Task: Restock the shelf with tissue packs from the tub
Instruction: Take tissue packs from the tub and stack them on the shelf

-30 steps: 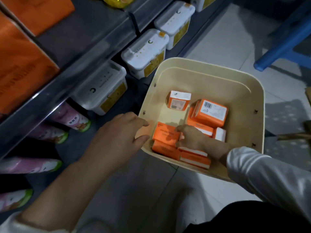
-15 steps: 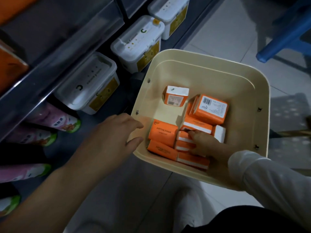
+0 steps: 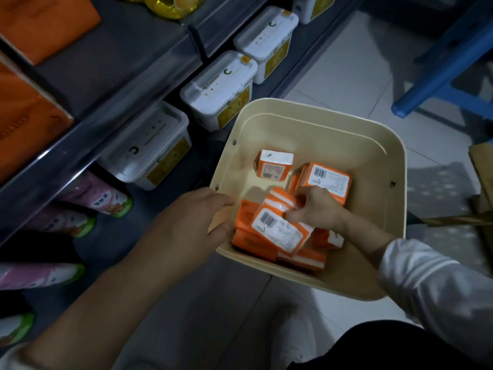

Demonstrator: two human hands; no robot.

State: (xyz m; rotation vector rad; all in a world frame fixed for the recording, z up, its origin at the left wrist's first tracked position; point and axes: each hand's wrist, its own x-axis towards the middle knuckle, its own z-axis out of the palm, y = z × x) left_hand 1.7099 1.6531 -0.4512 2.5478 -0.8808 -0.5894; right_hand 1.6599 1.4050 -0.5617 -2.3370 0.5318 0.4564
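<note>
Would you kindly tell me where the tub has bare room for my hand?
Bare floor lies along the far and right walls of the tub, beyond the upright pack and far-right pack. The near-left corner is crowded: stacked packs, and the right hand gripping a labelled pack.

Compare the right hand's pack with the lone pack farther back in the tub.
The gripped pack is held tilted by the right hand; the lone pack stands untouched on the tub floor. The gripped pack shows its large barcode label; the lone pack shows a white end on top. Both are orange.
</note>
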